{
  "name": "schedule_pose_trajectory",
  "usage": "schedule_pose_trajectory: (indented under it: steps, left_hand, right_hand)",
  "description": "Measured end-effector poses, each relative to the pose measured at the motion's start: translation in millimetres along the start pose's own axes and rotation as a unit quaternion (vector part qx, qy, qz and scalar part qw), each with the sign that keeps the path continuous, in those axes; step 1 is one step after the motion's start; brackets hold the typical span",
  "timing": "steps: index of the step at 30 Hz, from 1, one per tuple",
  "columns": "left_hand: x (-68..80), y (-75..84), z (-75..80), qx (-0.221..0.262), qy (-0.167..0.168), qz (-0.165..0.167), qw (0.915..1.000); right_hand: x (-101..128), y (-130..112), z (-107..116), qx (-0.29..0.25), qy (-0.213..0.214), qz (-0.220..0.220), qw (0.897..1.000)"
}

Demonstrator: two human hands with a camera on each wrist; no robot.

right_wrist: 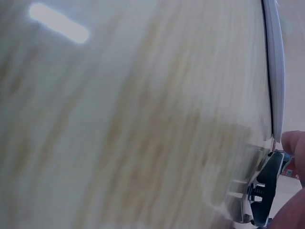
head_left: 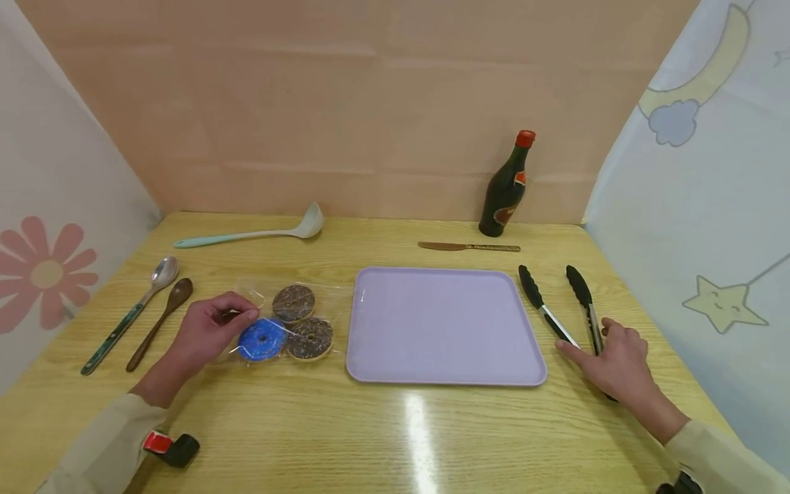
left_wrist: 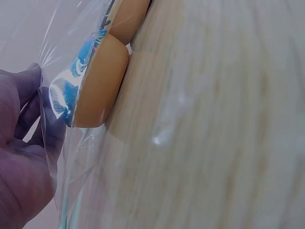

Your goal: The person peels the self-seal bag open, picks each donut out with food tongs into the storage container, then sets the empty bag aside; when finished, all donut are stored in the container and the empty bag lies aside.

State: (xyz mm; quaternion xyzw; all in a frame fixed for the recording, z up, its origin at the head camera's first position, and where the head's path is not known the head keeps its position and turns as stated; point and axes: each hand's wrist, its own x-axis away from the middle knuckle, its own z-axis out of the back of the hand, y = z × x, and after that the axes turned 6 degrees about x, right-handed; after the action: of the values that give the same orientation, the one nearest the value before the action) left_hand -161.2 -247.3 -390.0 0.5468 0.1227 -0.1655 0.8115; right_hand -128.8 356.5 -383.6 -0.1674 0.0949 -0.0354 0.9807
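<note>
My left hand (head_left: 210, 329) pinches the left edge of a clear plastic bag (head_left: 336, 309) between thumb and fingers. Inside lie a blue-iced donut (head_left: 262, 339) and two brown-iced donuts, one brown donut (head_left: 293, 304) behind the other. In the left wrist view the film (left_wrist: 52, 38) is pulled taut at the fingertips, beside the blue donut's tan side (left_wrist: 102, 81). My right hand (head_left: 617, 360) straddles the spread tongs (head_left: 549, 317), thumb extended past one arm, fingers beyond the other. The tongs' hinge end (right_wrist: 264, 191) shows close to the table in the right wrist view.
A lilac tray (head_left: 444, 326) lies mid-table, between bag and tongs. Behind it are a knife (head_left: 469, 246) and a dark red-capped bottle (head_left: 506, 185). A ladle (head_left: 259, 233) lies at the back left; a metal spoon (head_left: 132, 315) and wooden spoon (head_left: 160, 322) lie left of my left hand.
</note>
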Motion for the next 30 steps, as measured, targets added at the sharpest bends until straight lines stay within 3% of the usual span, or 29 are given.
schedule_pose_trajectory:
  steps: [3,8,21,30]
  left_hand:
    - [0.4,-1.5,0.2,0.004,-0.001,-0.001,1.0]
    - [0.0,-2.1,0.0,0.01,-0.004,-0.008,0.9999]
    - [-0.2,0.6,1.4,0.011,-0.003,-0.014,0.9998]
    - [0.5,-0.1,2.1,0.008,-0.006,-0.017,0.9998]
  right_hand:
    - [-2.3,0.2,0.2,0.007,-0.045,-0.02,0.999]
    - [-8.4,-0.1,-0.6,0.029,-0.07,-0.031,0.997]
    - [-11.5,-4.1,-0.6,0.023,-0.047,-0.012,0.999]
    - [-4.2,-31.0,5.9,0.002,-0.016,0.066,0.998]
